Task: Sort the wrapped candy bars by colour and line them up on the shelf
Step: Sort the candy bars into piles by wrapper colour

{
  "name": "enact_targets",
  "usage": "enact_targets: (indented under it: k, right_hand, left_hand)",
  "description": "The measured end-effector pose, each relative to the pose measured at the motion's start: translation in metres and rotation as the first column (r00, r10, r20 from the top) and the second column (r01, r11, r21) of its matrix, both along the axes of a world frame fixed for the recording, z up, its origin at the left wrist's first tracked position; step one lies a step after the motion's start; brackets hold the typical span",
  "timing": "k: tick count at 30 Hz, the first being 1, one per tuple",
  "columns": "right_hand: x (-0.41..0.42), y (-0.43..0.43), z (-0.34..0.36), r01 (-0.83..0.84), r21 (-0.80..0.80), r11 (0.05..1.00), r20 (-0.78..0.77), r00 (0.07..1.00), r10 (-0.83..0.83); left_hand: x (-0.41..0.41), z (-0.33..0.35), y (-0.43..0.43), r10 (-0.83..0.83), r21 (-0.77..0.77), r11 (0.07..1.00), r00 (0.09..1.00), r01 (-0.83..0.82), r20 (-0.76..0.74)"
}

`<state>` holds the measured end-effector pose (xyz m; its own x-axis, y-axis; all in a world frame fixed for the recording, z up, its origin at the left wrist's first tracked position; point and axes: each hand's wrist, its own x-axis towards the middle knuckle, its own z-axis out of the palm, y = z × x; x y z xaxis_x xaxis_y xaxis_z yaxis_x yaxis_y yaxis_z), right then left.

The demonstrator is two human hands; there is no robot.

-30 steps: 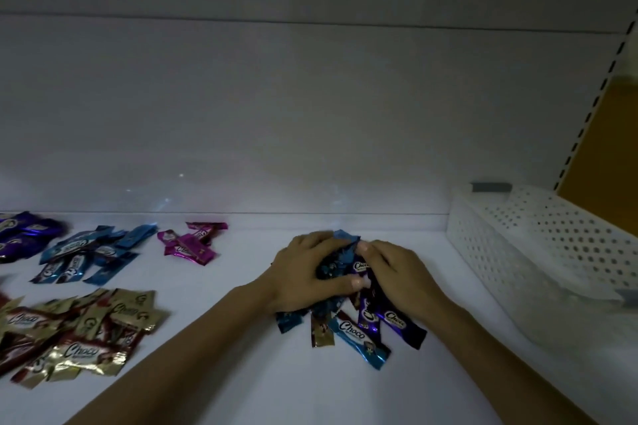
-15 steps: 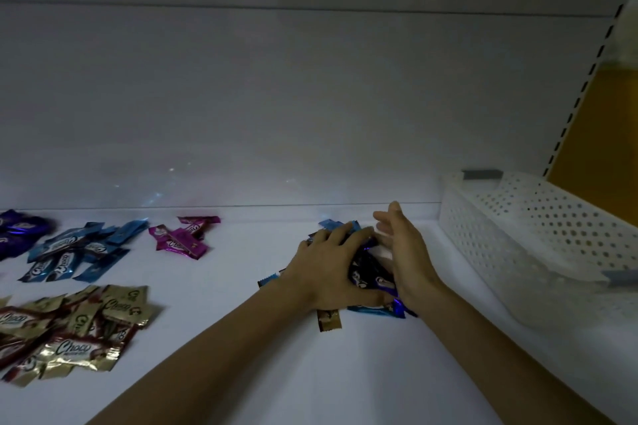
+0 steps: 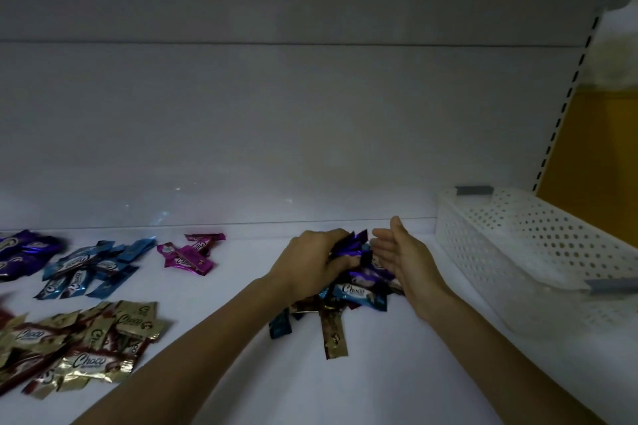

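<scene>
While your left grip (image 3: 310, 266) curled round purple bars (image 3: 349, 246) atop the pile (image 3: 355, 291) on the shelf (image 3: 397, 373), your right grip (image 3: 404, 259) stood open beside it. The wrappers looked light, crinkly and slippery, so pinching one bar by its middle seemed safest.

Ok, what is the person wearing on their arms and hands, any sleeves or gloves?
Nothing worn shows: the left hand and right hand are ungloved, both forearms bare to the frame edge, no sleeves, watch or rings visible in dim light.
</scene>
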<state>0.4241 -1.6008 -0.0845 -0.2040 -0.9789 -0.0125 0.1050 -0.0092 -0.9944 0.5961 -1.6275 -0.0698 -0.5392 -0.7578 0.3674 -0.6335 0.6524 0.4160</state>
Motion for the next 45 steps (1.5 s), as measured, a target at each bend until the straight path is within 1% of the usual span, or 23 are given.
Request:
enact_targets:
  k: [2,4,5,7,8,10,11,13,15,17,23,28,30,33,35,36,38,39,40,41,43,44,45]
  right_hand:
    - [0.003,0.002,-0.002,0.013,-0.042,0.999,-0.13,0.991,-0.018]
    - [0.007,0.003,-0.004,0.017,-0.122,0.992,-0.268,0.962,-0.05]
    - [0.009,0.005,-0.003,0.011,-0.17,0.985,-0.315,0.947,-0.065]
    - [0.018,0.008,0.003,-0.05,-0.24,0.969,-0.38,0.924,-0.047]
    - [0.024,0.008,0.008,-0.105,-0.251,0.962,-0.408,0.913,-0.007]
    - [0.041,0.009,0.02,-0.231,-0.209,0.95,-0.438,0.891,0.121]
    - [0.051,0.009,0.027,-0.281,-0.174,0.944,-0.425,0.886,0.186]
    - [0.074,0.007,0.039,-0.319,-0.131,0.939,-0.338,0.904,0.26]
    - [0.099,0.005,0.05,-0.299,-0.12,0.947,-0.253,0.931,0.263]
    - [0.125,0.003,0.057,-0.277,-0.119,0.953,-0.201,0.947,0.25]
    - [0.214,0.001,0.068,-0.402,-0.104,0.91,-0.136,0.912,0.387]
    - [0.285,0.007,0.068,-0.438,-0.092,0.894,-0.118,0.897,0.427]
    - [0.299,0.008,0.064,-0.439,-0.087,0.894,-0.109,0.897,0.429]
    - [0.298,0.005,0.05,-0.442,-0.02,0.897,-0.188,0.883,0.431]
    - [0.292,0.005,0.036,-0.474,0.018,0.88,-0.311,0.834,0.456]
    - [0.289,0.006,0.029,-0.484,0.031,0.875,-0.418,0.789,0.451]
    - [0.287,0.009,0.019,-0.455,-0.022,0.89,-0.645,0.687,0.335]
    - [0.288,0.012,0.019,-0.445,-0.078,0.892,-0.676,0.681,0.28]
    - [0.291,0.017,0.023,-0.457,-0.116,0.882,-0.656,0.702,0.277]
    - [0.296,0.022,0.029,-0.489,-0.115,0.865,-0.614,0.719,0.325]
    - [0.307,0.032,0.04,-0.582,-0.05,0.811,-0.556,0.691,0.462]
    - [0.312,0.035,0.043,-0.618,-0.031,0.786,-0.531,0.676,0.511]
    - [0.314,0.037,0.045,-0.632,-0.032,0.774,-0.497,0.682,0.537]
  left_hand:
    - [0.011,0.004,0.0,0.025,0.093,0.996,0.99,-0.012,-0.138]
    - [0.021,0.01,0.003,0.068,0.21,0.978,0.949,-0.002,-0.307]
    - [0.027,0.012,0.004,0.106,0.281,0.96,0.912,0.011,-0.397]
    - [0.036,0.017,0.008,0.194,0.414,0.907,0.799,0.075,-0.569]
    - [0.041,0.019,0.01,0.235,0.457,0.883,0.736,0.112,-0.634]
    - [0.052,0.024,0.013,0.301,0.499,0.852,0.631,0.158,-0.715]
    - [0.057,0.027,0.014,0.317,0.503,0.847,0.594,0.175,-0.74]
    - [0.068,0.029,0.018,0.328,0.498,0.842,0.54,0.205,-0.776]
    - [0.081,0.031,0.023,0.338,0.49,0.85,0.515,0.191,-0.788]
    - [0.097,0.033,0.028,0.366,0.486,0.859,0.471,0.162,-0.803]
    - [0.177,0.036,0.042,0.494,0.51,0.86,0.252,-0.002,-0.832]
    - [0.248,0.033,0.065,0.522,0.523,0.852,0.077,-0.012,-0.849]
    - [0.276,0.03,0.074,0.544,0.542,0.839,0.051,-0.041,-0.838]
    - [0.305,0.023,0.084,0.576,0.574,0.817,0.016,-0.06,-0.818]
    - [0.315,0.02,0.089,0.576,0.576,0.816,-0.01,-0.037,-0.817]
    - [0.317,0.018,0.089,0.574,0.574,0.818,-0.014,-0.031,-0.819]
    - [0.317,0.014,0.091,0.572,0.572,0.82,0.004,-0.018,-0.82]
    - [0.315,0.013,0.09,0.573,0.573,0.819,0.017,-0.017,-0.819]
    - [0.313,0.012,0.09,0.573,0.573,0.819,0.033,-0.022,-0.819]
    - [0.31,0.011,0.089,0.569,0.568,0.823,0.049,-0.03,-0.821]
    - [0.303,0.012,0.088,0.561,0.559,0.828,0.057,-0.045,-0.826]
    - [0.299,0.014,0.088,0.562,0.559,0.827,0.06,-0.053,-0.825]
    - [0.296,0.014,0.087,0.559,0.555,0.829,0.059,-0.062,-0.827]
